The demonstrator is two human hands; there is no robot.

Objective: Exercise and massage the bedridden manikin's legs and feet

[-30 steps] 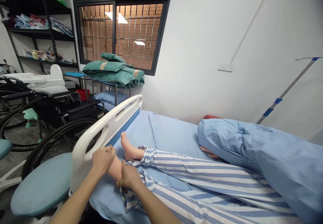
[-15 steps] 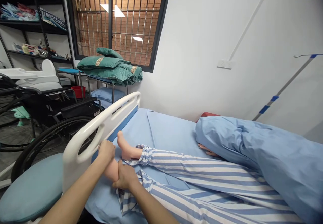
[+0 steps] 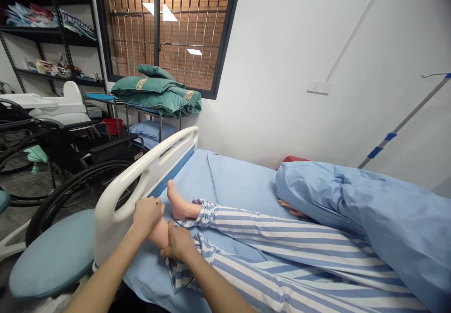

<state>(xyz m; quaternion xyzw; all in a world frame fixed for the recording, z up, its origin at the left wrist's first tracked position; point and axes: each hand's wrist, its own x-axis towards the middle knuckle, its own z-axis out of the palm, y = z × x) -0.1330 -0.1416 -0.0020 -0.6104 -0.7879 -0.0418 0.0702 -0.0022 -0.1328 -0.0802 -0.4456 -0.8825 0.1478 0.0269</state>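
The left hand (image 3: 148, 213) and right hand (image 3: 178, 242) both grasp a manikin's bare lower leg (image 3: 159, 233), the left over its top and the right around its near side. The leg lies at the near edge of the hospital bed (image 3: 146, 280), just beside the white side rail (image 3: 141, 167). The other bare foot (image 3: 177, 205) rests heel-down on the blue sheet (image 3: 232, 181), and a striped trouser cuff (image 3: 179, 273) lies bunched below the right hand.
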